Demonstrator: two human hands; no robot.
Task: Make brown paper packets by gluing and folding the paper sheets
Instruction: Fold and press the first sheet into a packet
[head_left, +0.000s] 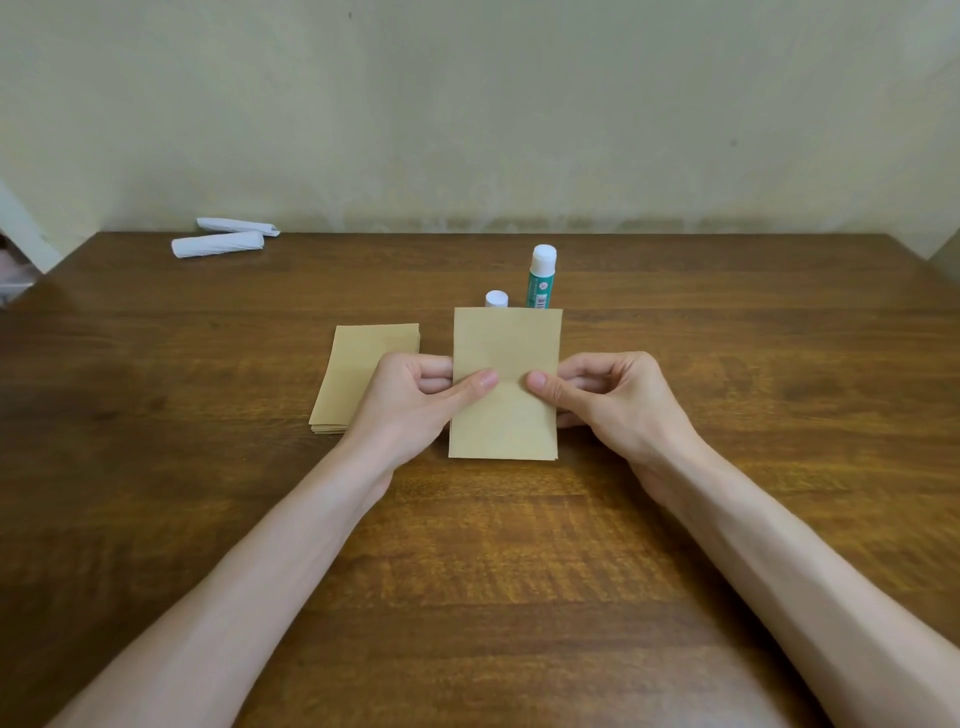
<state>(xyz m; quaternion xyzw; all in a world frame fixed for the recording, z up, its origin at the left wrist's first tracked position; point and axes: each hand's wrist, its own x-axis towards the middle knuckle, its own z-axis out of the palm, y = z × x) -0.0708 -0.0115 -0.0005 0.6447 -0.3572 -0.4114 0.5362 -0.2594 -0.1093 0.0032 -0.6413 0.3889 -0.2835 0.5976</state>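
Observation:
A folded brown paper sheet (506, 343) is held upright over the middle of the wooden table (519, 571). My left hand (415, 400) pinches its left edge, thumb on the front and fingers behind. My right hand (608, 400) pinches its right edge the same way. A stack of brown paper sheets (358, 364) lies flat just left of it, partly hidden by my left hand. Behind the held sheet stand a green glue stick (542, 278) with a white top and a white cap (496, 299), both partly hidden by the paper.
Two rolled white paper pieces (218, 243) lie at the far left back of the table near the pale wall. A white object (21, 244) shows at the left frame edge.

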